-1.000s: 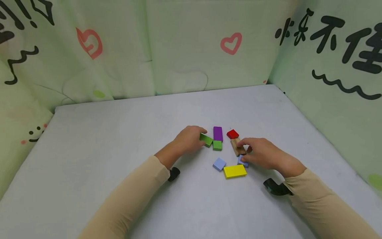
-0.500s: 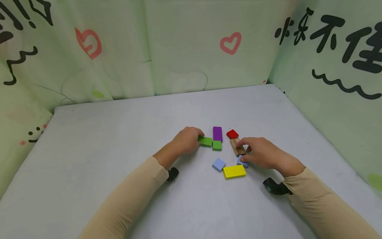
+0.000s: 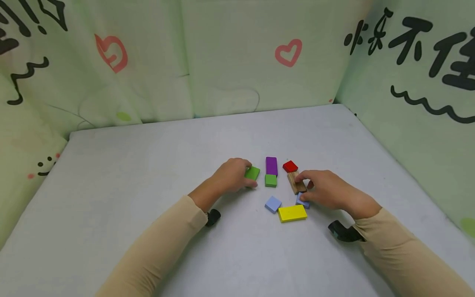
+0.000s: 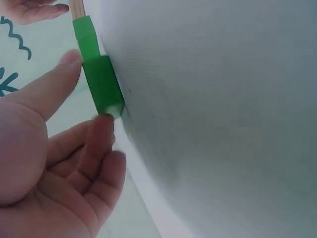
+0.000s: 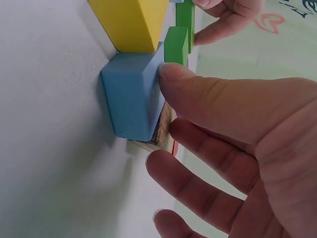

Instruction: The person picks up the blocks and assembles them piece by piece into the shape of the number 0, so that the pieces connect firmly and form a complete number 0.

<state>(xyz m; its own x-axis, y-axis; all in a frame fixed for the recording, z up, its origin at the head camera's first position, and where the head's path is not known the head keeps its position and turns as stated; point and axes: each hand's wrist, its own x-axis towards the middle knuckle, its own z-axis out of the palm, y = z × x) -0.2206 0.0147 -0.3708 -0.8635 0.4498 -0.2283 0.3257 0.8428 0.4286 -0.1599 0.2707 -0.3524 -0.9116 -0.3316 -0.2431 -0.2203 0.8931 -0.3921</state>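
Observation:
In the head view my left hand (image 3: 231, 175) holds a flat green block (image 3: 252, 173) between thumb and fingers. The left wrist view shows a fingertip against one end of this green block (image 4: 103, 82), the thumb near its other end. My right hand (image 3: 328, 187) rests its thumb on a light blue block (image 5: 130, 91), while the index finger reaches the wooden block (image 3: 293, 177); its other fingers are loosely spread. A red block (image 3: 290, 166) adjoins the wooden one. A purple block (image 3: 271, 166) meets a small green block (image 3: 271, 180) between the hands.
Nearer the person lie a yellow block (image 3: 292, 213) and a second light blue block (image 3: 273, 204), corners close together. All stand on a white table (image 3: 148, 177) enclosed by pale green printed curtains (image 3: 230, 49) at the back and sides.
The flat green block has turned in my left hand and now sits slightly apart from the small green block, which it reached earlier. My right hand has stayed in place.

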